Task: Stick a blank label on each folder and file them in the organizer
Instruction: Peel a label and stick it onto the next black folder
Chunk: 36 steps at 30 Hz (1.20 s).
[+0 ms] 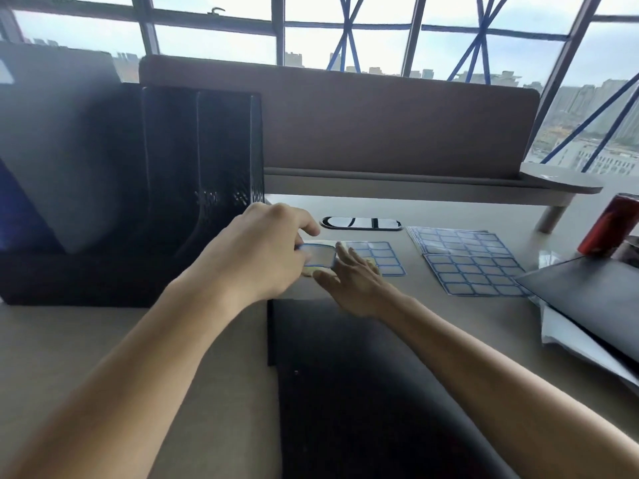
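No readable text, label sheets point(477, 271) blank

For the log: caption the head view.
Left hand pinches a blue-bordered label; right hand rests on the label sheet beyond a black folder.

The single view comes from a camera worn on the person's head, at the near edge of the desk point(466, 316), facing forward and tilted down across it. Both forearms enter from the bottom corners and meet near the middle, where the left hand point(262, 250), pinching a label point(318, 255), and the right hand point(356, 281) sit close to the lens. A black folder point(345, 375) lies almost directly beneath the camera. The organizer point(138, 188) looms large and near at the left, and the label sheets point(477, 271) lie right of centre. Farther off, a partition point(380, 122) and windows point(345, 29) fill the top, their lines bowed by the wide lens.
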{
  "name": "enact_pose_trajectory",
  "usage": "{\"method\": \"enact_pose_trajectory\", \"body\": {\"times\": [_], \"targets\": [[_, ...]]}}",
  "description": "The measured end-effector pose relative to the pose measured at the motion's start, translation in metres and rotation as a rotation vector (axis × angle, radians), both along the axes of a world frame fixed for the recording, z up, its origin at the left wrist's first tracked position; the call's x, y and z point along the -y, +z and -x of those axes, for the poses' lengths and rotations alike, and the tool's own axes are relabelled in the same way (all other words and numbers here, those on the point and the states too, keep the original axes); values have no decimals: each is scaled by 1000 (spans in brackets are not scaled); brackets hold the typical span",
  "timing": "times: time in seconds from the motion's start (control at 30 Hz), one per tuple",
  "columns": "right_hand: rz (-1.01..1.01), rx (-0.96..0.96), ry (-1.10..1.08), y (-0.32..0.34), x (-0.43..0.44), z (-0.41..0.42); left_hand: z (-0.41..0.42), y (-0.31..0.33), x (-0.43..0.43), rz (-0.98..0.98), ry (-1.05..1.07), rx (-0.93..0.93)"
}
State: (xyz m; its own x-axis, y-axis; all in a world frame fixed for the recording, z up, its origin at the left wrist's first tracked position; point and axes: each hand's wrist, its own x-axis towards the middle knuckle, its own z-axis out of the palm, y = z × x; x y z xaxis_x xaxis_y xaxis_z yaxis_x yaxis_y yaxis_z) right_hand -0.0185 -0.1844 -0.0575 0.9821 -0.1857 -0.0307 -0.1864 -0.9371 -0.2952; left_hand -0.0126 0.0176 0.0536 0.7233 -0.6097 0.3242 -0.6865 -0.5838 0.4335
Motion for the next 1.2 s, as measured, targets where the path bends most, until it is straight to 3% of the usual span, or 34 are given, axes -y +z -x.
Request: {"method": "enact_pose_trajectory", "body": {"times": [0.23, 0.5, 0.67, 0.8, 0.9, 1.03, 1.2], "targets": [[120, -125, 132, -14, -14, 106, 2, -6, 9, -27, -35, -37], [80, -44, 46, -20, 11, 92, 6, -20, 22, -153, -85, -86], [28, 95, -82, -24, 17, 97, -12, -45, 28, -258, 83, -277], [11, 124, -145, -24, 21, 101, -26, -66, 27, 0, 133, -802], [0, 118, -168, -22, 21, 102, -34, -68, 23, 169, 105, -1049], [-101, 204, -213, -16, 24, 101, -38, -62, 23, 456, 40, -1202], [-350, 432, -241, 12, 13, 98, -21, -32, 35, 767, -226, -1298]]}}
